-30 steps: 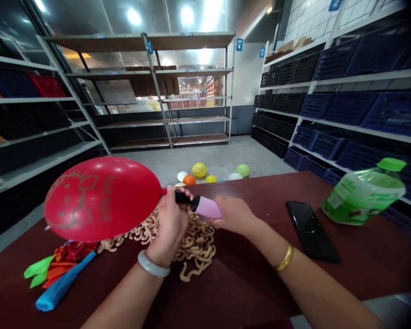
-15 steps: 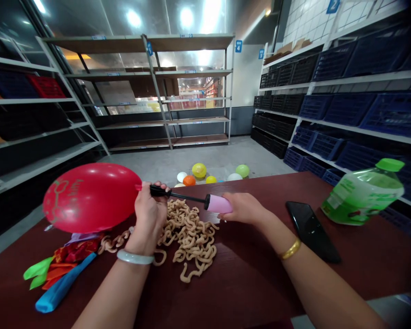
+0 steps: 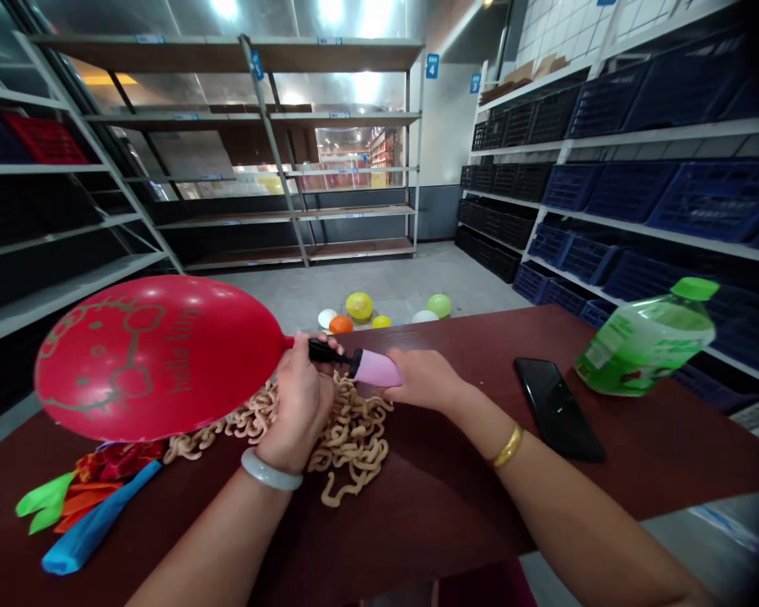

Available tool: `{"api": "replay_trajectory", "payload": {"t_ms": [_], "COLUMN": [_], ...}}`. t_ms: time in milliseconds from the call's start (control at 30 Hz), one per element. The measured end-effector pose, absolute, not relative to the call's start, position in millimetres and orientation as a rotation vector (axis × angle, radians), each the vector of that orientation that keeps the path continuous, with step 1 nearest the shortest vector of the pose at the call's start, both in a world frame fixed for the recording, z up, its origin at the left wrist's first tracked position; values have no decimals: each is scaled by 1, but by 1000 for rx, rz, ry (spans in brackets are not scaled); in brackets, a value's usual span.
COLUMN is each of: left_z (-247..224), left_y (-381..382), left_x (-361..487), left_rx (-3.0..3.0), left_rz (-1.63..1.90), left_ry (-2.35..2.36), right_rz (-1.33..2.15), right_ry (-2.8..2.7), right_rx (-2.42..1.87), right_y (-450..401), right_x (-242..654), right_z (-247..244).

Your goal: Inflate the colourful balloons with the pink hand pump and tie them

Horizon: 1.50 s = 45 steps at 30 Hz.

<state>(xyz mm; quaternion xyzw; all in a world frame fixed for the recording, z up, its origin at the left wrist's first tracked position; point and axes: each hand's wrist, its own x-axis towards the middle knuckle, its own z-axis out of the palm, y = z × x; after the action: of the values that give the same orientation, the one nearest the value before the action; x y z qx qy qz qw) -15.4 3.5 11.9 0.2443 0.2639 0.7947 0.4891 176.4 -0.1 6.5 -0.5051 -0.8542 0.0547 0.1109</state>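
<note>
Shelves [image 3: 341, 57] are lining the rear wall, and dark-blue crates [image 3: 721, 198] are filling racks on the right. On the brown table [image 3: 455, 497], the left hand [image 3: 304, 403] is gripping the black end of a pump [image 3: 378, 369], fingers closed around it at the balloon's neck. The right hand [image 3: 427, 379] is gripping the pump's pink end, fingers wrapped around it. Inflated, printed and red, the balloon [image 3: 158, 358] is extending leftward from the left hand, above the table's left side. Curled pieces [image 3: 357, 447] are lying beneath the hands; limp balloons [image 3: 101, 518] are lying to the left. To the right, a phone [image 3: 557, 409] is lying near a green bottle [image 3: 645, 346]. Small balloons [image 3: 359, 306] are resting on the floor [image 3: 284, 295] beyond.
</note>
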Motion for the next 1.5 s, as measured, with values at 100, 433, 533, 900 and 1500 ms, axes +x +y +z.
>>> {"api": "replay_trajectory", "payload": {"t_ms": [100, 433, 533, 900, 1500], "left_z": [22, 30, 24, 4, 9], "left_y": [10, 18, 13, -8, 18], "left_x": [-45, -79, -61, 0, -62], "left_rx": [565, 526, 554, 688, 695], "left_rz": [1976, 2102, 2071, 1901, 2107], "left_ry": [651, 617, 603, 564, 875], "right_rz": [140, 87, 134, 397, 490], "right_ry": [-2533, -2588, -2604, -2469, -2487], "right_rx": [-1495, -1506, -1507, -1501, -1537], "right_y": [9, 17, 9, -8, 6], "right_x": [185, 201, 193, 173, 183], "right_z": [5, 7, 9, 12, 3]}}
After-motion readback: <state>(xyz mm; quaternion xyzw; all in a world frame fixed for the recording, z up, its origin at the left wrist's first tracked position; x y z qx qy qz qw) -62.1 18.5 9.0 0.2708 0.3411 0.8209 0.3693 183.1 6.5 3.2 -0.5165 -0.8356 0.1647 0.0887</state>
